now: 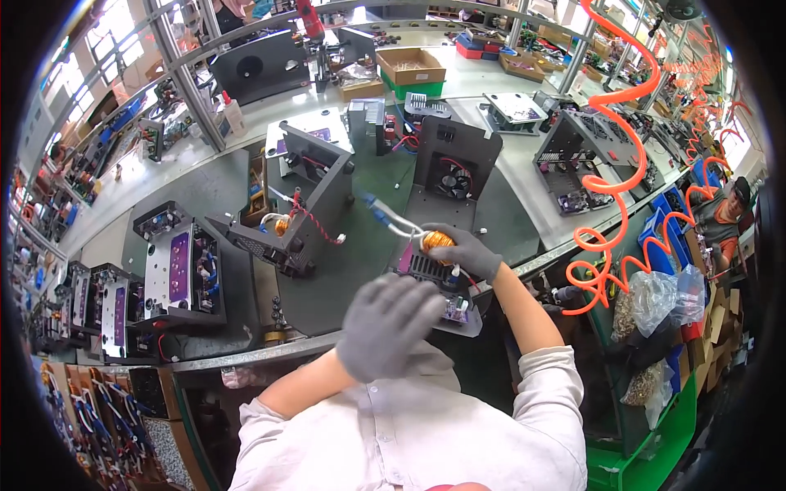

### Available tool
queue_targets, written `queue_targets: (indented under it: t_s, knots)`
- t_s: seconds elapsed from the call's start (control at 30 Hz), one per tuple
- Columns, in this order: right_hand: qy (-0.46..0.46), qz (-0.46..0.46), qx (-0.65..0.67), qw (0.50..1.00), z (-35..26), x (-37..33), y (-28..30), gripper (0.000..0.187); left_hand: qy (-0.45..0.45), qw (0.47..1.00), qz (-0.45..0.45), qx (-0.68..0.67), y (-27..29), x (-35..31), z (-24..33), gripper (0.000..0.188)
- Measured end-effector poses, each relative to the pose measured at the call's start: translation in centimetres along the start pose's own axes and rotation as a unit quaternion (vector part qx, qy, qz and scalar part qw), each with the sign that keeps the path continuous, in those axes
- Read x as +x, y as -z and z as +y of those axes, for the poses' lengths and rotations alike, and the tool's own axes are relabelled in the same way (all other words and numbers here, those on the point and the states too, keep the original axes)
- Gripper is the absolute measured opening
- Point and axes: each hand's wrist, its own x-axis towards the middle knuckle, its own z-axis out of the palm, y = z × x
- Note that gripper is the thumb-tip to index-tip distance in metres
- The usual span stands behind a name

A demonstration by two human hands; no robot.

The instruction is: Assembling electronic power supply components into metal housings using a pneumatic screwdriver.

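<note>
My right hand (465, 252), in a grey glove, has its fingers closed on an orange copper-wound toroid coil (438, 245). White cables (391, 216) with blue ends run from the coil up to the left. It is held over a grey metal housing (446, 211) with a black fan (452, 177) on its upright panel and a purple-and-white circuit board (456, 309) at its near end. My left hand (383, 327), also gloved, is blurred in front of my chest, with its fingers stretched out and nothing visible in them. Its palm is hidden.
Left of centre stands another open housing (315, 192) with a coil and twisted red-black wire. More units with purple boards (180, 266) line the left side. An orange coiled air hose (610, 184) hangs at right. A person (727, 217) is at far right, beside boxes and plastic bags (663, 299).
</note>
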Motion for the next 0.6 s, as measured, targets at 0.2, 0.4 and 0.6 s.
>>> queue_targets:
  t_s: [0.2, 0.4, 0.6]
  knots:
    - [-0.024, -0.106, 0.087, 0.990, -1.6, 0.3, 0.3, 0.061, -0.039, 0.998, 0.022, 0.043, -4.0, 1.7, -2.8, 0.040]
    - [0.242, -0.157, -0.161, 0.944, -0.5, 1.0, 2.4, 0.048, -0.007, 1.000, 0.020, 0.002, -5.9, 7.4, -6.5, 0.036]
    - [0.027, -0.037, -0.059, 0.997, -0.6, -0.9, 2.8, 0.050, 0.030, 0.995, 0.096, -0.030, -5.6, 7.0, -9.5, 0.036]
